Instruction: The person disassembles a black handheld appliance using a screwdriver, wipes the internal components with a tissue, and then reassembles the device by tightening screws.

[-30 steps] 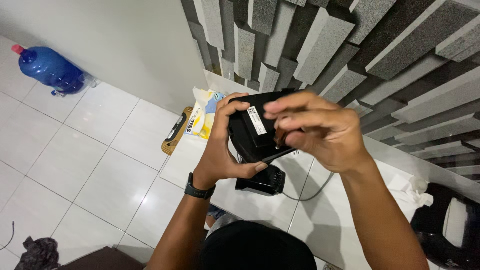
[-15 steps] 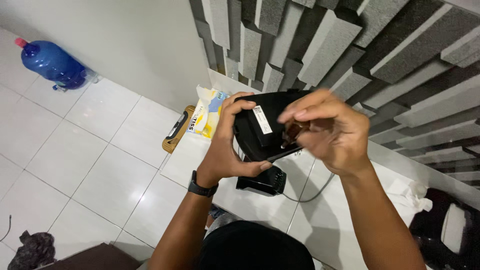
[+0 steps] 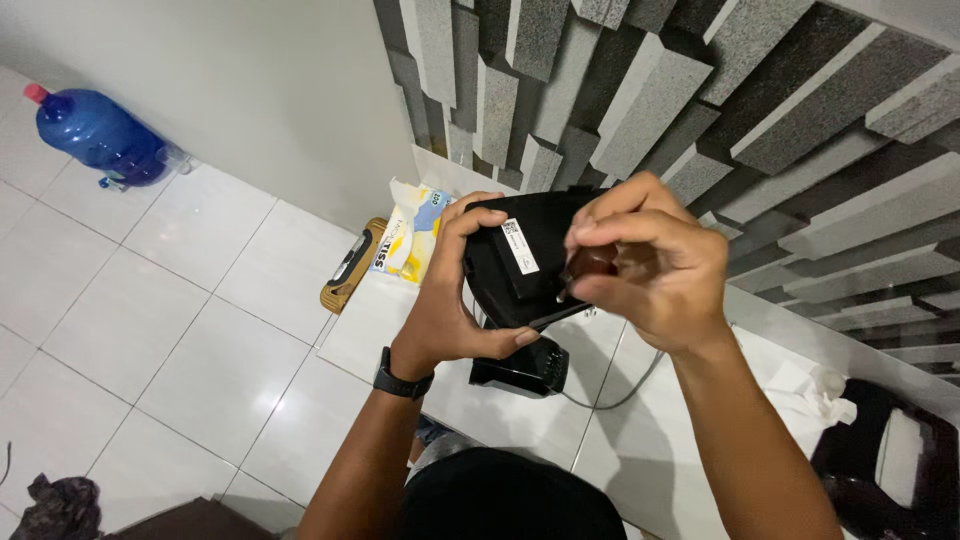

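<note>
My left hand (image 3: 452, 300) grips a black plastic device (image 3: 525, 265) with a white label on it, holding it up above a white tiled counter (image 3: 640, 440). A black watch sits on that wrist. My right hand (image 3: 650, 265) is closed over the device's right side, fingertips pinched on a small dark part there; what the fingers pinch is too hidden to name. Directly below the device a second black boxy unit (image 3: 520, 368) stands on the counter, with a thin grey cable (image 3: 625, 390) running from it to the right.
A yellow and white tissue pack (image 3: 408, 240) lies at the counter's left end beside a brown-edged flat object (image 3: 350, 268). A blue water jug (image 3: 95, 135) lies on the floor at far left. White cloth (image 3: 810, 392) and a black item (image 3: 885, 465) sit right. Grey stone wall behind.
My right hand has slid a little to the right along the device, and its fingers have tightened into a pinch. The left hand keeps its grip.
</note>
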